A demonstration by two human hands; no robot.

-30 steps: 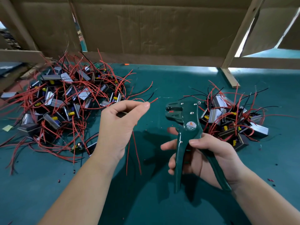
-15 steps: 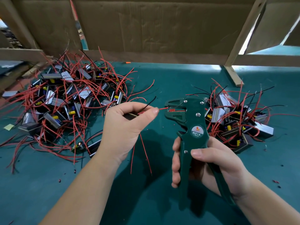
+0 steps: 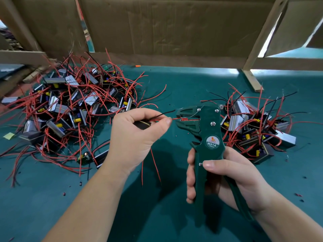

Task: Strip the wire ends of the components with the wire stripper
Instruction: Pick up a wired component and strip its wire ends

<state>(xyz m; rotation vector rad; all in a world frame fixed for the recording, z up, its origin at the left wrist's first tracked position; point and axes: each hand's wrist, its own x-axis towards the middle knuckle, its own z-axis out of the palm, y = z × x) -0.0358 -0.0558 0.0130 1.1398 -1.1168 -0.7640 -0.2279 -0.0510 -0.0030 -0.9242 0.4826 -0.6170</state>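
Observation:
My right hand (image 3: pixel 225 179) grips the handles of a dark green wire stripper (image 3: pixel 206 130), held upright with its jaws pointing left. My left hand (image 3: pixel 134 137) holds a small dark component (image 3: pixel 142 124) in its palm and pinches that part's red wire (image 3: pixel 175 118) between thumb and finger. The red wire's end lies inside the stripper's jaws. A thin black wire (image 3: pixel 164 114) sticks out above the fingers, and two red wires (image 3: pixel 155 165) hang below the hand.
A large pile of components with red wires (image 3: pixel 70 109) covers the left of the green table (image 3: pixel 52 198). A smaller pile (image 3: pixel 253 124) lies right of the stripper. Cardboard panels (image 3: pixel 166 27) and wooden slats (image 3: pixel 251 79) close the back. Insulation scraps dot the table.
My right hand raised the stripper and closed its fingers round the handles. My left hand moved right, and the red wire end went into the jaws.

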